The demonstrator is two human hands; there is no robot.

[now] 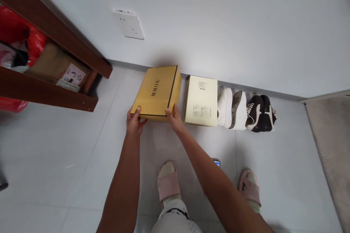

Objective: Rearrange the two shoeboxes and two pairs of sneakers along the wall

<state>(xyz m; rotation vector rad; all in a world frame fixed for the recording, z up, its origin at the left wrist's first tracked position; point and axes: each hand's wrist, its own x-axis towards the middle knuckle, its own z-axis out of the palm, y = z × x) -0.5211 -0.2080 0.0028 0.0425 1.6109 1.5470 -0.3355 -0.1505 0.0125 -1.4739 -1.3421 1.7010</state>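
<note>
The left hand (133,122) and right hand (174,118) clasp the near left and right edges of a mustard-yellow MMOK box (155,93), fingers curled against it, above the tiled floor (68,174) by the wall. Just right of it stands a cream box (201,101), then white sneakers (231,109) and dark sneakers (259,113). Far left, a wooden shelf (54,25) holds a cardboard parcel (56,63). A phone (217,162) lies partly hidden behind the right forearm.
</note>
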